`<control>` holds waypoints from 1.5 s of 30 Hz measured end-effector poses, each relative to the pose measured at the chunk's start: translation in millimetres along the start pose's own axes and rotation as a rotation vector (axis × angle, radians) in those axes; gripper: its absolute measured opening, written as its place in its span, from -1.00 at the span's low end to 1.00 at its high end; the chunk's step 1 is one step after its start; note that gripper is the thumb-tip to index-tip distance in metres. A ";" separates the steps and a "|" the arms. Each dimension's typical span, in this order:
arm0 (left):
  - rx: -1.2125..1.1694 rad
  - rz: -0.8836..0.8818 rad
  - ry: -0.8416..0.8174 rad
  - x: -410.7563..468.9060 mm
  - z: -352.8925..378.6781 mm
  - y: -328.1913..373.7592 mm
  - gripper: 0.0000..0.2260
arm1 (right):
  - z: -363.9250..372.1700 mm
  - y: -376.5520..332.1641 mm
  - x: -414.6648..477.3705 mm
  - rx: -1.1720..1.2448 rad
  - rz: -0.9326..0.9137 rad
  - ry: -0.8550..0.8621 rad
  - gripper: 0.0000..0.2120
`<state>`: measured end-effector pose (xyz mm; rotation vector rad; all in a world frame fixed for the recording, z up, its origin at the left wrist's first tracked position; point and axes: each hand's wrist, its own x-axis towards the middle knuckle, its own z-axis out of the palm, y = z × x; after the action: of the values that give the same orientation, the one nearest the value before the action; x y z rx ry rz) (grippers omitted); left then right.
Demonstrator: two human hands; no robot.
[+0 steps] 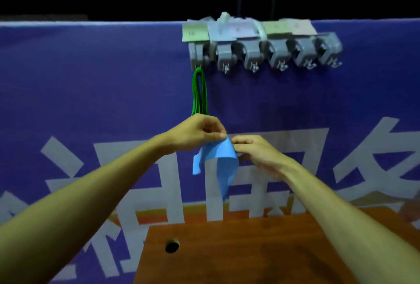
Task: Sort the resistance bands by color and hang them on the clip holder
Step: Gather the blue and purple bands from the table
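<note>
Left hand and right hand both pinch a blue resistance band with curled fingers; green bands hang from the grey clip holder.

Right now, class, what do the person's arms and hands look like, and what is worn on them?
Left hand and right hand are bare: no gloves. Both forearms are bare too, no sleeves in view. No watch, bracelet or ring shows.
</note>
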<state>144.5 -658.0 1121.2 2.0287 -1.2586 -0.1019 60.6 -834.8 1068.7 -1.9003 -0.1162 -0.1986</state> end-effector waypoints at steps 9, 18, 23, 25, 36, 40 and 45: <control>-0.110 -0.032 0.111 33.3 -42.5 37.9 -0.93 | -51.0 -50.6 21.1 0.279 -0.183 0.060 -0.91; -0.027 -0.017 0.211 74.0 -75.2 60.3 -0.92 | -81.2 -102.7 64.1 0.263 -0.244 0.238 -0.91; -0.043 -0.030 0.267 101.3 -85.4 60.7 -0.87 | -91.8 -118.2 83.9 0.199 -0.221 0.354 -0.91; -0.045 -0.038 0.288 111.9 -88.3 56.6 -0.87 | -95.1 -119.4 94.0 0.160 -0.203 0.397 -0.94; 0.384 -0.150 0.459 152.0 -87.7 28.3 -0.86 | -89.0 -108.3 141.8 -0.281 -0.130 0.640 -0.89; 0.470 -0.193 0.453 158.1 -81.5 14.8 -0.86 | -84.1 -98.8 150.7 -0.470 -0.098 0.658 -0.79; 0.579 -0.177 0.486 163.0 -81.0 8.3 -0.82 | -78.1 -94.6 157.5 -0.445 -0.069 0.702 -0.76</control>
<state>256.7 -747.1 1233.7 2.4392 -0.8512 0.7074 191.9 -879.8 1212.2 -2.1495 0.3647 -0.9880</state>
